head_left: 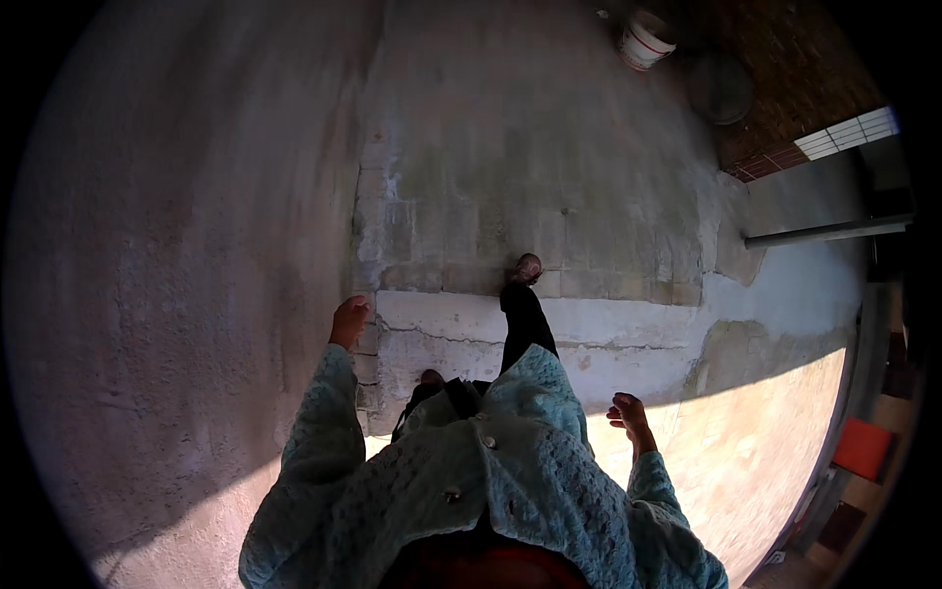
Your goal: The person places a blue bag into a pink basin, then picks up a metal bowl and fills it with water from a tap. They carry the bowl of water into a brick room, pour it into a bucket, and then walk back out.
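My left hand [350,320] hangs at my left side above the concrete floor [196,255], its fingers curled in loosely with nothing seen in them. On the other side my right hand [630,414] hangs beside my hip, holding nothing; its fingers are bent but apart. Both arms wear light green patterned sleeves with the elbows low. Between the hands one foot [528,268] is forward on the paved strip, below a black trouser leg [525,324]. The other foot [432,377] is farther back and partly hidden by my clothes.
A white bucket [647,43] and a dark round vessel [720,88] stand at the far right, by a brown surface with a tiled edge [846,134]. A grey bar [826,233] juts in from the right. A red-orange panel [862,449] lies below it. Sunlight crosses the near floor.
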